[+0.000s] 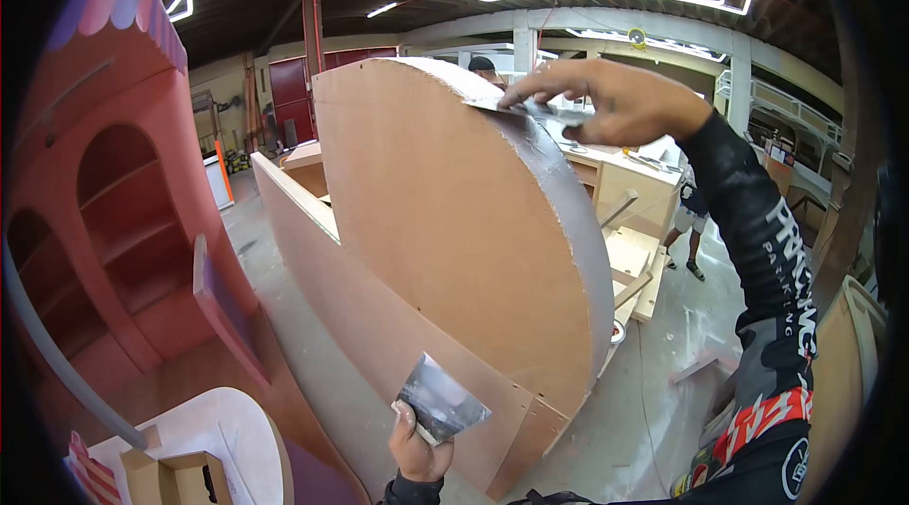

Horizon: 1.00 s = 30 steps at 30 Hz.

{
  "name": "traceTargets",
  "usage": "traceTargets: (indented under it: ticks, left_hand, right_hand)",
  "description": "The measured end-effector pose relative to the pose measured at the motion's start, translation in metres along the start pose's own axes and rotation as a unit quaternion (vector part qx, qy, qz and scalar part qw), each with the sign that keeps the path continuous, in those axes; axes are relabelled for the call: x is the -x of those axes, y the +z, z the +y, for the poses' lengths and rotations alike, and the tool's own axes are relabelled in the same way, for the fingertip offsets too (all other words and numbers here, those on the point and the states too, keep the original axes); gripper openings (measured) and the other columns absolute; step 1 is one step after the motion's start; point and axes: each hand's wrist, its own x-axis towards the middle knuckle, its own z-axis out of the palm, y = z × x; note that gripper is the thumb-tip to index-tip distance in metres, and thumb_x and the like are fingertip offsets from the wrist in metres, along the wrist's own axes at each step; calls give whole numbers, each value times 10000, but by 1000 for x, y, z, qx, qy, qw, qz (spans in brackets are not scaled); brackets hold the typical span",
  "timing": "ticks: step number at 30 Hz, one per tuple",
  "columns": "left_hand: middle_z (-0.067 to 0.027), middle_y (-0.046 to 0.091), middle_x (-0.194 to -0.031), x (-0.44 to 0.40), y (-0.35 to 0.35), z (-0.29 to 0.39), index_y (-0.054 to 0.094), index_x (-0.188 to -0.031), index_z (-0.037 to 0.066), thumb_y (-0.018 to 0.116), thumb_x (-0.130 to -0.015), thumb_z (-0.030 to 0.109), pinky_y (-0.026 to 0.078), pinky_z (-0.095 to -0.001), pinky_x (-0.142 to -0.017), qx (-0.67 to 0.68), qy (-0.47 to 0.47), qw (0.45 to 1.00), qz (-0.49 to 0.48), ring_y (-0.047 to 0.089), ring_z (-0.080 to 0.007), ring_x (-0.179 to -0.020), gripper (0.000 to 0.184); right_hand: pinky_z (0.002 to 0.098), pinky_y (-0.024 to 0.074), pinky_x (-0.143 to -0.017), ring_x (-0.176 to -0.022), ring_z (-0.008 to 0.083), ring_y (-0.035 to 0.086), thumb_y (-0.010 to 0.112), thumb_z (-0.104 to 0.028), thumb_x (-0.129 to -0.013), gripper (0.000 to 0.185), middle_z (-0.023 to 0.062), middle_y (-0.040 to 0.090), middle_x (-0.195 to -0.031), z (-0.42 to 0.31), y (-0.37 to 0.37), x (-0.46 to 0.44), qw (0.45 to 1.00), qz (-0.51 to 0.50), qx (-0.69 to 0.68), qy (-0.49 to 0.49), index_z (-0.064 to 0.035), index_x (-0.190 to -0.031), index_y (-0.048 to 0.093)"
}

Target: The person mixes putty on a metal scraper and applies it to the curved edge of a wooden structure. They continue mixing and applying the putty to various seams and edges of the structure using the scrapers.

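Viewed from my remote post: between 1 and 2 o'clock, the right hand (615,103) pinches a flat scraper (547,113) against the rim of an arched wooden panel (445,212), which occupies the centre; at 6 o'clock, the left hand (419,453) grips a broad putty blade (445,396). Outward, I note a whitish coat (440,72) toward 12 o'clock and a grey coat (579,212) toward 3. I judge the rim largely coated, its ragged margins unfinished.

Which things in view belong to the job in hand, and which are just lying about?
Part of the job:
wide metal blade, held in the left hand
second blade, held in the right hand at the panel's curved rim
rounded wooden panel

Apparently just around:
open cardboard box
pink shelf unit
red-striped item
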Motion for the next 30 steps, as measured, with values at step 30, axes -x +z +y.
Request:
traceTargets:
  ticks: [30]
  left_hand:
    - [-64, 685, -928, 4, 37, 70, 573, -1085, 65, 540, -941, 194, 571, -305, -577, -22, 55, 995, 80, 687, -170, -762, 196]
  right_hand:
    - [349, 473, -924, -979, 295, 627, 495, 39, -827, 496, 170, 670, -1140, 3, -46, -149, 968, 157, 190, -55, -90, -1293, 607]
